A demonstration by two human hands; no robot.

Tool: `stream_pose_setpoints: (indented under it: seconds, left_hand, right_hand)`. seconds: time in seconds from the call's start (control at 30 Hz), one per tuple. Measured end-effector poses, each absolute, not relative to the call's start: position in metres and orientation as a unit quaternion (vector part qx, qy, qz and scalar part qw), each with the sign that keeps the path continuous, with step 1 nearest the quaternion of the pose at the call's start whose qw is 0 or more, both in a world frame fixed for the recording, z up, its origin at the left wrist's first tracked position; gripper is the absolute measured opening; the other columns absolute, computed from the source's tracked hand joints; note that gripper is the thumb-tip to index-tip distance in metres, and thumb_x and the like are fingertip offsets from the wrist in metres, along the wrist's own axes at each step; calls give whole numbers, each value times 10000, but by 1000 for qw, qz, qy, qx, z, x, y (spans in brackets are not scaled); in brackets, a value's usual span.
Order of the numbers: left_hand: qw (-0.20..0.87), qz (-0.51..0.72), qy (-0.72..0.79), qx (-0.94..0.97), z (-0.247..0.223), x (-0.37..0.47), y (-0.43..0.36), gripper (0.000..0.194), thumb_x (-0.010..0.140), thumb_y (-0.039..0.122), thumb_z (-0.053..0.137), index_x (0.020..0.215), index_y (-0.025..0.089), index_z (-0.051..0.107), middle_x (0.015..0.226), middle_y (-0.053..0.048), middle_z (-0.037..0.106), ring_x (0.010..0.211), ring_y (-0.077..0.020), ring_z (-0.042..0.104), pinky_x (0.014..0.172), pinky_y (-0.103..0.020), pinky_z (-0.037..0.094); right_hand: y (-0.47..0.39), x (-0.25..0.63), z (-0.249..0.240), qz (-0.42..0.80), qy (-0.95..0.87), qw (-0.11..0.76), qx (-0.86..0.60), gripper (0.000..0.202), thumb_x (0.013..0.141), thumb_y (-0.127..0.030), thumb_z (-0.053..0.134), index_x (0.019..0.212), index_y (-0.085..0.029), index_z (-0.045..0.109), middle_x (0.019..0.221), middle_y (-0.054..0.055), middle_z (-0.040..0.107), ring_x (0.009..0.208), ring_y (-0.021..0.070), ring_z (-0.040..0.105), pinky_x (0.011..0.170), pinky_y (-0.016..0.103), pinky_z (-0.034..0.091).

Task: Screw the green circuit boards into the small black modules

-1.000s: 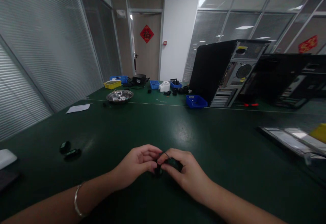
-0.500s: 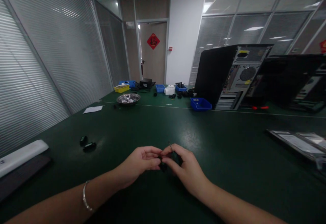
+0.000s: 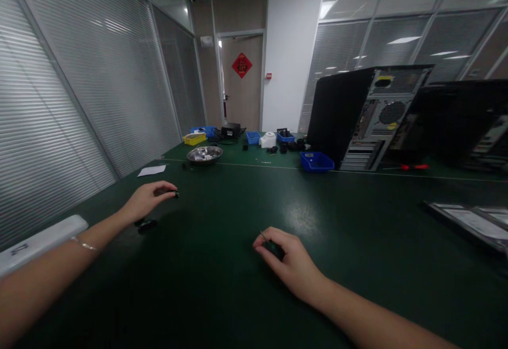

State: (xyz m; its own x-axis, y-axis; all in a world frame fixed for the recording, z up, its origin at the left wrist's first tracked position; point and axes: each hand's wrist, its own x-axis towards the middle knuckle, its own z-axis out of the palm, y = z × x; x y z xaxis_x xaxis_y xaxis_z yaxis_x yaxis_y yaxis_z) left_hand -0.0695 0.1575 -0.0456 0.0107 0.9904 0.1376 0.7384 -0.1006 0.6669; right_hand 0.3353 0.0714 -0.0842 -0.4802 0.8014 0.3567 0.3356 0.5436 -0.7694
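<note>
My left hand (image 3: 148, 200) is out over the left of the dark green table (image 3: 222, 200), its fingertips closed on a small dark part (image 3: 177, 194). Just below that hand, small black pieces (image 3: 146, 225) lie on the tabletop. Near the middle front, my right hand (image 3: 283, 253) is curled, with a thin metal tool (image 3: 263, 236) sticking up between thumb and forefinger; the rest of the tool is mostly hidden in the palm.
A metal bowl (image 3: 204, 154) and white paper (image 3: 152, 170) lie at the back left. A blue bin (image 3: 316, 162) stands beside a black computer tower (image 3: 341, 116). Flat metal-framed parts (image 3: 468, 224) are at right, a white object (image 3: 43, 243) at left.
My left hand has moved away from my right hand, to the left and farther back, carrying the small dark part. My right hand has stayed nearly in place. The view has shifted slightly.
</note>
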Motion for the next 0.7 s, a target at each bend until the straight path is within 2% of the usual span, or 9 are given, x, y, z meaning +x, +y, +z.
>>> stream_pose_setpoints:
  seconds: [0.13, 0.4, 0.7]
  left_hand:
    - [133, 225, 652, 712, -54, -106, 166, 662, 620, 826, 593, 914, 253, 746, 1092, -105, 719, 1108, -385, 600, 1030, -544, 404]
    - [47, 139, 650, 746, -72, -139, 165, 587, 772, 742, 476, 965, 248, 728, 1111, -103, 720, 1141, -354, 586, 992, -485, 435]
    - [19, 103, 638, 763, -67, -148, 153, 498, 889, 545, 462, 1189, 181, 620, 1198, -115, 678, 1141, -305, 578, 976, -444, 448]
  right_hand:
    - [72, 336, -86, 319, -809, 355, -343, 102, 907, -129, 611, 933, -198, 681, 933, 28, 692, 891, 180, 659, 806, 293, 506]
    - [76, 335, -86, 320, -813, 342, -346, 105, 915, -125, 600, 944, -191, 676, 938, 36, 686, 893, 187, 656, 798, 303, 506]
    - [75, 336, -87, 320, -820, 331, -340, 109, 926, -144, 591, 965, -201, 676, 948, 37, 685, 898, 192, 653, 802, 310, 508]
